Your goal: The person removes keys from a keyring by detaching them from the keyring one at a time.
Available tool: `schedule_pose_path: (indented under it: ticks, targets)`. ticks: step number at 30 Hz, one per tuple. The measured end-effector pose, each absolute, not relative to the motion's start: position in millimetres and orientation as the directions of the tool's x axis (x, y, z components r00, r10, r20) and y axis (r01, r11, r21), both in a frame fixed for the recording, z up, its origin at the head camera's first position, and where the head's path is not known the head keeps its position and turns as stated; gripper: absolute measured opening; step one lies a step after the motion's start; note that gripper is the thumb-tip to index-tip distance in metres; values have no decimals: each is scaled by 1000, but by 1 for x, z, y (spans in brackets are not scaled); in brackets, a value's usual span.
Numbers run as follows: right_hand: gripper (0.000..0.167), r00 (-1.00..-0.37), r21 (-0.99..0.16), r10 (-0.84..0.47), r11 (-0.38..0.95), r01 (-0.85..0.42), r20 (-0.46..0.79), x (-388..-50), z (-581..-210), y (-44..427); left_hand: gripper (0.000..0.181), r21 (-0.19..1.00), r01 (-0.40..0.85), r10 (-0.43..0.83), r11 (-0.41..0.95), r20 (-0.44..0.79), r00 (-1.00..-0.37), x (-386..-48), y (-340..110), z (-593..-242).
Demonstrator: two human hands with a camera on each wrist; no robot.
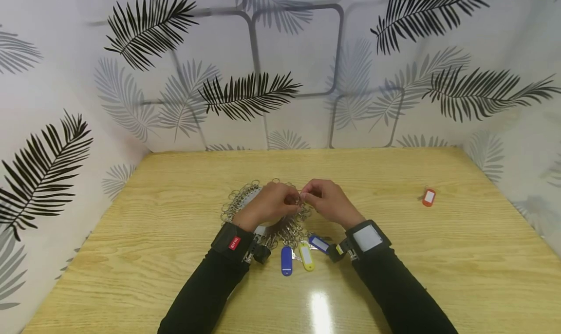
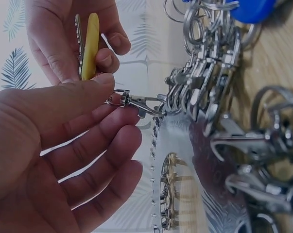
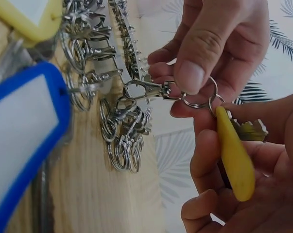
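Note:
Between thumb and fingers my left hand [image 1: 273,202] pinches a silver swivel clasp [image 3: 148,90] near its split ring [image 3: 204,99]. The clasp's hook end reaches toward a round metal rack [image 2: 178,133] hung with many similar clasps. Close by, my right hand [image 1: 329,201] holds a yellow key tag [image 3: 236,155] with a toothed key [image 3: 248,130] beside it. A small ring on the tag meets the clasp's split ring in the right wrist view; whether they are fully linked I cannot tell. In the head view, the hands cover this tag.
At the rack's near edge lie a blue key tag [image 1: 287,261], another yellow tag [image 1: 307,256] and a second blue tag [image 1: 319,243], with keys. A red key tag [image 1: 428,197] lies apart on the right of the wooden table [image 1: 131,266]. A patterned wall [image 1: 298,124] stands behind.

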State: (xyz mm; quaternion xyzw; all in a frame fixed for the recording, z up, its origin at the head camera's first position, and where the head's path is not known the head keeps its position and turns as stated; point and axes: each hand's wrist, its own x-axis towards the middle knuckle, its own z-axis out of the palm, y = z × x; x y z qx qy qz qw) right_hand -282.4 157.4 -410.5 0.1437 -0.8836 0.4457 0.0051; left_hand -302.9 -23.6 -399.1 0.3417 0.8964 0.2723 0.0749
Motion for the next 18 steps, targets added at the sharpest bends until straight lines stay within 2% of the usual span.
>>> schedule_pose_path:
  ticks: [5,11,18]
  targets:
    - [10,-954,-775,-244,564,-284,173,-282,-411,154,11,562,560,648,609,54,-759,-302,-25,-399]
    - [10,-947,-787,-270,540,-299,175,-281,-412,156,21,591,570,665,570,75,-743,-304,-27,-399]
    - [10,-943,-794,-296,532,-293,150,-282,-412,157,10,606,531,624,593,71,-778,-305,-26,-401]
